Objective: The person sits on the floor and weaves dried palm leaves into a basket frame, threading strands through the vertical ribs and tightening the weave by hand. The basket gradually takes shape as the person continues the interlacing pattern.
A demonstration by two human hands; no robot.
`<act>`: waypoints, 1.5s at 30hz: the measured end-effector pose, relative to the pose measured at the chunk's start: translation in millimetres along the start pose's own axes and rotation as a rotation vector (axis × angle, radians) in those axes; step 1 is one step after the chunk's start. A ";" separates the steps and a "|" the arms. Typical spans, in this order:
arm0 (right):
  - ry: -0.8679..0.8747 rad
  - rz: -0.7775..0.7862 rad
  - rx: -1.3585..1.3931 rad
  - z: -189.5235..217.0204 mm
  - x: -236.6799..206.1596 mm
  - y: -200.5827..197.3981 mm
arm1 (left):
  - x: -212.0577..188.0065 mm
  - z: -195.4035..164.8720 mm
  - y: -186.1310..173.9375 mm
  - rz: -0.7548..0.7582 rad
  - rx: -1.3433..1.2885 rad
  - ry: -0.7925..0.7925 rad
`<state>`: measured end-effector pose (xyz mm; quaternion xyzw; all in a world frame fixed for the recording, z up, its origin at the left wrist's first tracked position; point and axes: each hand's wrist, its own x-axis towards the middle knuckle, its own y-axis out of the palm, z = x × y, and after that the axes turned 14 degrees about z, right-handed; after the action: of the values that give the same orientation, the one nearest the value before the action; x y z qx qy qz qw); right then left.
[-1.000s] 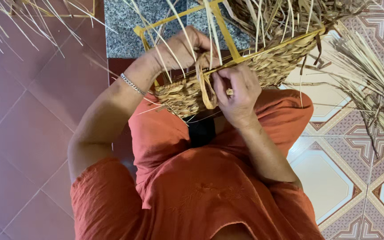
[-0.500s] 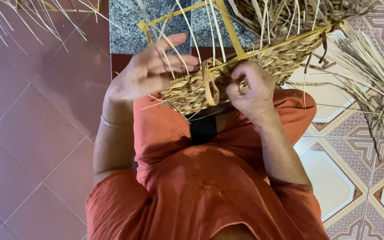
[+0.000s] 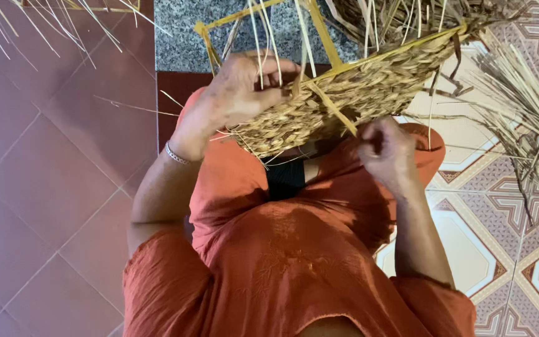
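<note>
- Woven basket (image 3: 350,100): a half-finished piece of plaited straw-coloured fibre, lying tilted across the person's lap at roughly 12 to 1 o'clock in the view, its woven wall facing the camera and rising toward 2 o'clock.
- Yellow frame (image 3: 322,31): thin yellow bars run along the basket's upper edge and stand up from it toward 12 o'clock; one bar slants down across the weave.
- Loose strands (image 3: 282,37): pale unwoven fibres rise from the weave toward 12 o'clock, passing over the left hand's fingers.
- Left hand (image 3: 244,93): at 11 o'clock of the basket's lower end, fingers curled over the rim and closed on the weave, several strands running between them; a thin bracelet (image 3: 176,155) circles the wrist.
- Right hand (image 3: 385,146): at 5 o'clock of the basket, just below its lower edge, fingers drawn into a loose fist, pinching a thin fibre strand (image 3: 338,115) that runs up into the weave.
- Orange garment (image 3: 294,249): covers the lap and knees beneath the basket, filling the view toward 6 o'clock.
- Bundle of dry fibre (image 3: 519,106): lies on the patterned floor tiles (image 3: 519,249) at 3 o'clock, well apart from the right hand.
- Plain red tiles (image 3: 45,187): at 9 o'clock.
- Grey stone slab (image 3: 182,37): at 11 o'clock, behind the frame.
</note>
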<state>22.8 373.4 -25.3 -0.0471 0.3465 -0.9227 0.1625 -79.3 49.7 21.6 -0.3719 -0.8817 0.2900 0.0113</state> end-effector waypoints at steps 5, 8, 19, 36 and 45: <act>0.169 -0.045 0.011 -35.5 -19.0 -14.1 | 3.6 0.0 2.9 0.041 0.028 0.180; 0.359 -0.066 0.061 -45.7 -20.3 -24.1 | 3.9 -1.8 -0.8 0.003 0.058 0.336; -0.232 -0.086 -0.308 24.5 29.6 -1.2 | 6.9 -24.3 -9.2 -0.050 0.082 0.292; -0.297 0.061 0.105 12.6 65.8 -15.8 | 24.0 -21.0 15.0 -0.375 -0.164 0.233; -0.308 0.282 0.949 27.0 4.6 -52.7 | 31.6 -14.6 9.7 -0.196 -0.422 0.320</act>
<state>9.8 392.3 29.5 -0.0562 -0.1348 -0.9298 0.3379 -92.4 83.4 22.6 -0.3200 -0.9414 0.0351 0.1009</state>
